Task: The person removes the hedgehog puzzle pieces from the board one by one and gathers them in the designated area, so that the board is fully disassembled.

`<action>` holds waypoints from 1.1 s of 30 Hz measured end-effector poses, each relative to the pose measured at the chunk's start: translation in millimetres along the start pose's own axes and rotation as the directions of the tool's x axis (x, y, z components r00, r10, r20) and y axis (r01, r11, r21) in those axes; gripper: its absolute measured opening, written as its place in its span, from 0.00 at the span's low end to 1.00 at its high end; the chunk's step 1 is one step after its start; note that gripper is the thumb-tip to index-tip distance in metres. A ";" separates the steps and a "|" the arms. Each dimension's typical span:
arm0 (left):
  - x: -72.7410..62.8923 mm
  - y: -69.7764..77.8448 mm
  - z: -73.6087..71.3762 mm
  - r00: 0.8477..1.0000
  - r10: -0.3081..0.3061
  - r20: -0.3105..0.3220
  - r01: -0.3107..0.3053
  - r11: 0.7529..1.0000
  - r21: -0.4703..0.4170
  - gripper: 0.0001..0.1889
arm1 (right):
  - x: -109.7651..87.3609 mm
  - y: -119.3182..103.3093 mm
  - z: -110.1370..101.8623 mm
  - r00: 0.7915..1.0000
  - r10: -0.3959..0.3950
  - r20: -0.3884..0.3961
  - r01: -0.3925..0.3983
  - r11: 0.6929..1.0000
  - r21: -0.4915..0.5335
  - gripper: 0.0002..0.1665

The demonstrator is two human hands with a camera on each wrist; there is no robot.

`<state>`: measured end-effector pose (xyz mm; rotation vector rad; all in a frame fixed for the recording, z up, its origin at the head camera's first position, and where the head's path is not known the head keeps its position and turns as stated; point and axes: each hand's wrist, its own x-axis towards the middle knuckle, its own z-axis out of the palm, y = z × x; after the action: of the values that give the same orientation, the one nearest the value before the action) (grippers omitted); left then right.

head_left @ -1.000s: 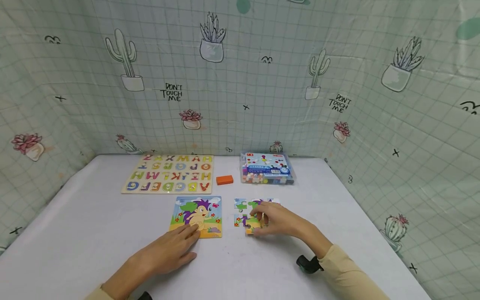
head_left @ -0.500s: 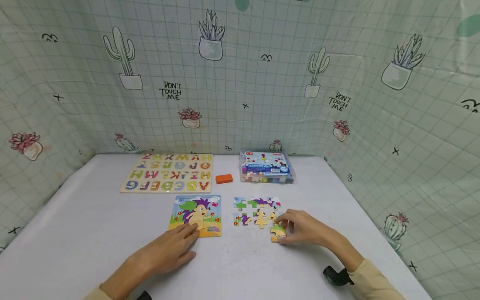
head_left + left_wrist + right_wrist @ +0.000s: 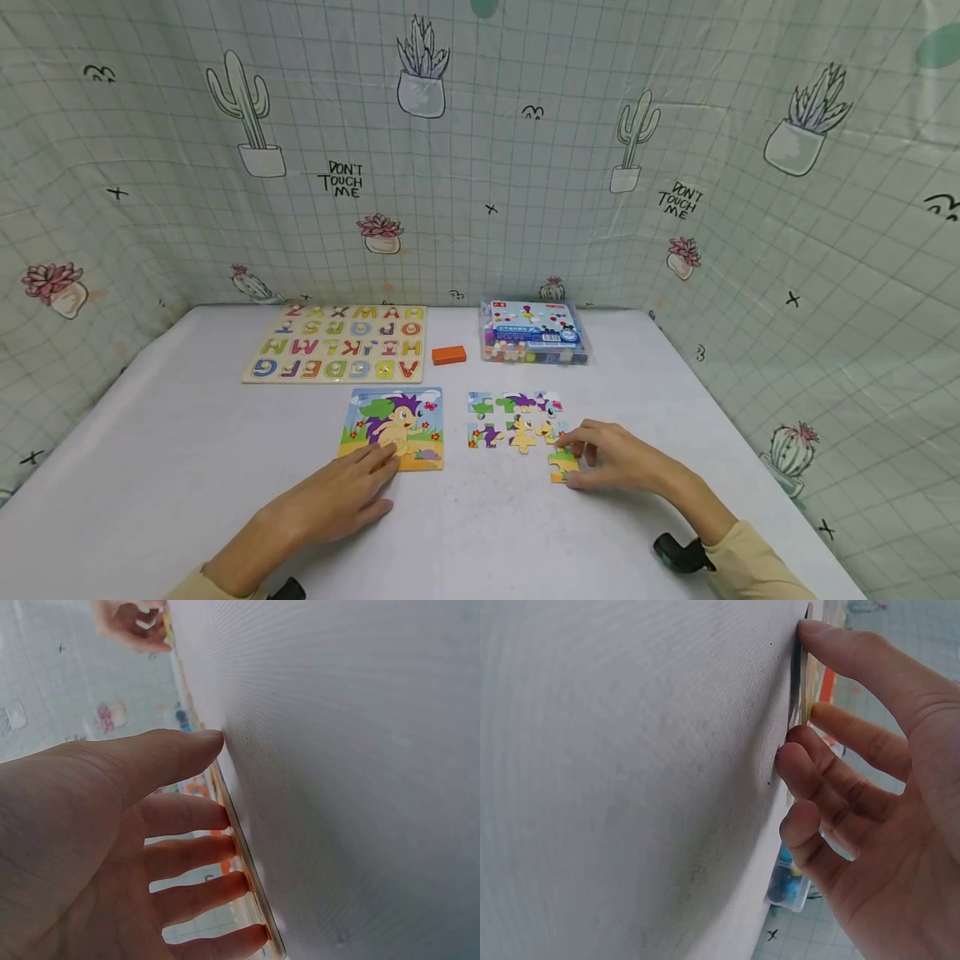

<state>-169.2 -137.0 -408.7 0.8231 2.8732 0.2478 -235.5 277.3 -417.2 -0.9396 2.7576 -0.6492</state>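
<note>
My right hand (image 3: 626, 460) pinches a yellow-and-green jigsaw piece (image 3: 562, 467) by its right side, thumb below and index finger above. In the right wrist view, that piece (image 3: 804, 679) appears edge-on between thumb and index finger, close to the white surface. Just beyond it lie several jigsaw pieces (image 3: 522, 435) in two rows, showing parts of a hedgehog. On the lower left part of the hedgehog picture board (image 3: 405, 417) rest the fingers of my left hand (image 3: 341, 497). The left wrist view shows those fingers straight, their tips at the board's edge (image 3: 251, 874).
Behind the picture board lies a wooden alphabet board (image 3: 337, 343). An orange block (image 3: 448, 356) sits between it and a clear plastic box (image 3: 534, 333) of colourful parts. All stand on a white table (image 3: 480, 542), with a patterned curtain (image 3: 480, 167) around it.
My right hand has carried the jigsaw piece rightward from over the laid-out pieces to their lower right, uncovering them. The left hand stays on the picture board.
</note>
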 end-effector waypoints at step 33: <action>-5.2 -19.4 -6.7 0.993 -0.109 0.044 0.113 0.987 -0.110 0.24 | 81.5 -87.5 24.3 0.992 -0.114 0.047 0.119 0.985 -0.126 0.23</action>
<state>-176.0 -156.8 -405.5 0.6382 2.8278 0.3721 -245.5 156.8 -400.3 -1.1354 2.7532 -0.4674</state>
